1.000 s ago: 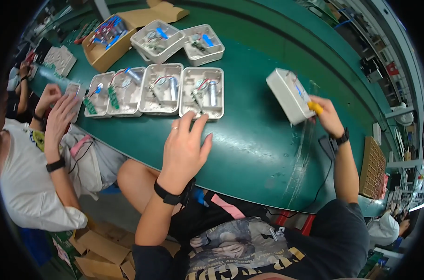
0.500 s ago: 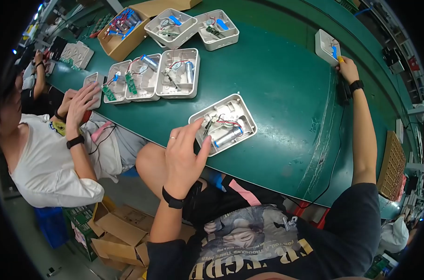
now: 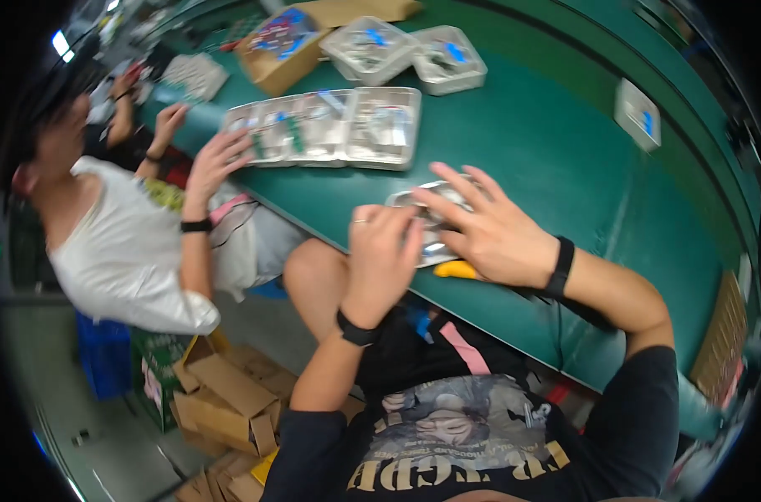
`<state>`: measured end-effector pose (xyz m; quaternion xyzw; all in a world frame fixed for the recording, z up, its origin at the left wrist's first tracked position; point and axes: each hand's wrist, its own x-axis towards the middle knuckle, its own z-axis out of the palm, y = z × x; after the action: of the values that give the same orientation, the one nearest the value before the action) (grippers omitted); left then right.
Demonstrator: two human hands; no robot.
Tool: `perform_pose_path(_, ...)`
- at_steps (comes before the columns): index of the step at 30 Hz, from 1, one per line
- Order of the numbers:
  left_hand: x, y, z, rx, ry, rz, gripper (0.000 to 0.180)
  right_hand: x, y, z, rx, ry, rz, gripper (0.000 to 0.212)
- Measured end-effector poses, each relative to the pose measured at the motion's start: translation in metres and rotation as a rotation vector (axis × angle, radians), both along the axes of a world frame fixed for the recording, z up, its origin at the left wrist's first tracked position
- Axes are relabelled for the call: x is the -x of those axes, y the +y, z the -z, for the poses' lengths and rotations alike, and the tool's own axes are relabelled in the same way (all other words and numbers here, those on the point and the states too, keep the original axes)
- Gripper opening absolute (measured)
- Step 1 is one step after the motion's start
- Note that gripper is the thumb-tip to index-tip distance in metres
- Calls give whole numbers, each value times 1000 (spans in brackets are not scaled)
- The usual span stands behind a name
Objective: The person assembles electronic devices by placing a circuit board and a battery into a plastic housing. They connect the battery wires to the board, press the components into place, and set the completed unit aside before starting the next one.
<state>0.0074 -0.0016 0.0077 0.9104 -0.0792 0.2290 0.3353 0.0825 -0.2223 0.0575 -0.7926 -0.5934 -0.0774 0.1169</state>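
Observation:
Close in front of me on the green table, a white plastic housing (image 3: 435,255) is largely covered by my hands, and motion blurs its contents. At its left side my left hand (image 3: 380,255) has bent fingers and thumb drawn together; what they pinch is hidden. My right hand (image 3: 506,234) is over the housing from the right with its fingers spread. A yellow cover (image 3: 456,269) seems to sit on its thumb. At the far right stands another white housing (image 3: 636,117) with a blue cell inside, apart from both hands.
White housings with cells and green boards stand in a row (image 3: 380,125) left of centre. Behind them are two more housings (image 3: 452,63) and a carton (image 3: 272,71) of blue cells. A co-worker's hand (image 3: 217,163) touches the row. A black cable (image 3: 560,335) crosses the table edge.
My right hand has left the far-right housing and come back to the near housing. My left hand's fingers have drawn together. The view has shifted.

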Motion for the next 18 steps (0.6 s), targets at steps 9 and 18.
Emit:
perform_pose_path(9,0,12,-11,9,-41,-38,18,8,43,-15,118,98,127,24)
perform_pose_path(18,9,32,-21,60,-34,19,20,-12,37,-52,-185,531,22,27)
